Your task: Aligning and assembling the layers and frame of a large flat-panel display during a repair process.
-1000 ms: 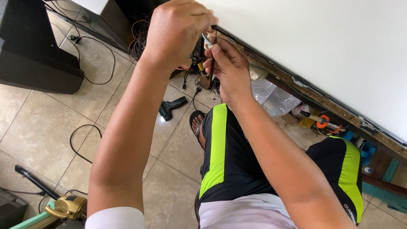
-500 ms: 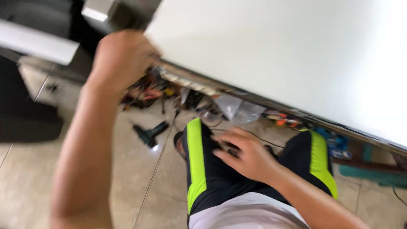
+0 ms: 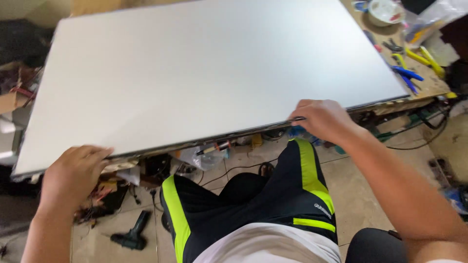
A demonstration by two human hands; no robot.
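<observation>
A large flat white panel [image 3: 209, 73] lies across a cluttered workbench and fills most of the view. My left hand [image 3: 73, 173] rests on the panel's near edge toward its left corner, fingers curled over the rim. Further right on the same near edge, my right hand [image 3: 324, 119] grips the thin dark rim, fingertips pinched on it. My legs in black shorts with neon yellow stripes [image 3: 253, 204] are below the panel.
Pliers, cutters and a round white container [image 3: 385, 10] lie on the wooden bench [image 3: 429, 83] at the far right. A black power tool [image 3: 131, 234] lies on the tiled floor. Cables, a plastic bag [image 3: 202, 157] and small parts sit under the panel's near edge.
The view swung from the panel's left corner to its whole face. Both hands left that corner and spread apart; each now holds the near edge.
</observation>
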